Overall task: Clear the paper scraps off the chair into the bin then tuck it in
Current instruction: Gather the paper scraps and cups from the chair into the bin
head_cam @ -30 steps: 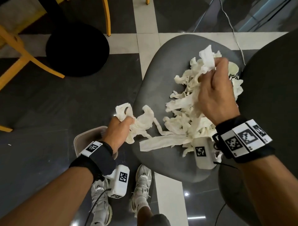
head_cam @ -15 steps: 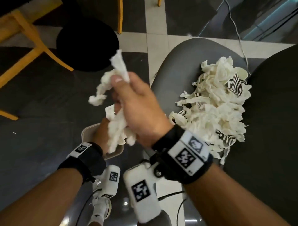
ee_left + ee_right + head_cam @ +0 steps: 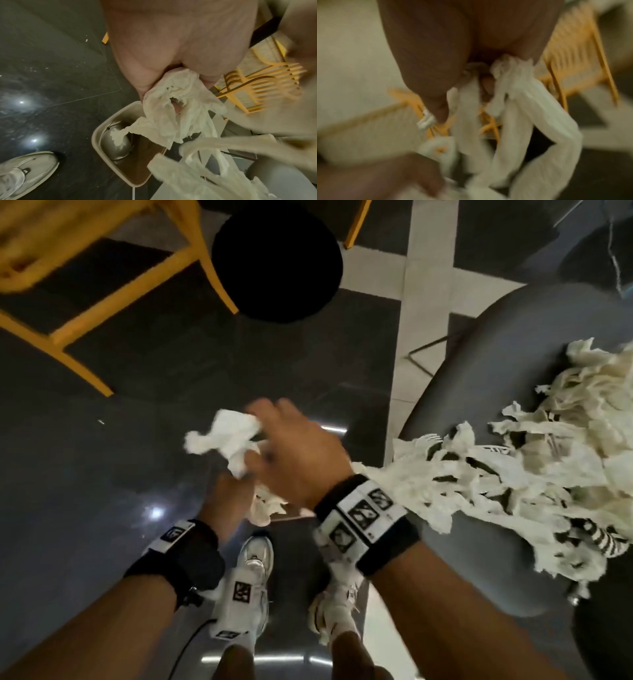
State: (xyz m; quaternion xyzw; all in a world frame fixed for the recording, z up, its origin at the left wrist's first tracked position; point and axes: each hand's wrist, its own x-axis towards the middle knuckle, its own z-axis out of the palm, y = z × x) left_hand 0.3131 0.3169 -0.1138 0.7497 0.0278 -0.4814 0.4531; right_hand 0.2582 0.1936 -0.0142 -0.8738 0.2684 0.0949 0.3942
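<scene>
A heap of white paper scraps (image 3: 534, 474) lies on the grey chair seat (image 3: 486, 364) at the right of the head view. My right hand (image 3: 291, 450) grips a bunch of scraps (image 3: 226, 440) out over the floor, left of the seat. Below it my left hand (image 3: 226, 501) grips another bunch of scraps (image 3: 171, 108), held right above the small beige bin (image 3: 97, 136). One white scrap (image 3: 118, 136) lies inside the bin. In the head view the bin is hidden under my hands. The right wrist view is blurred and shows long strips (image 3: 518, 108) hanging from my fingers.
A yellow wooden chair (image 3: 85, 302) stands at the back left. A round black base (image 3: 277, 265) sits on the dark tiled floor behind the hands. My two white shoes (image 3: 253, 583) stand just below the bin. A cable runs across the floor at top right.
My right hand has carried its bunch of scraps from the chair leftward and down to above the left hand. The view has swung left, so the chair now sits at the right edge.
</scene>
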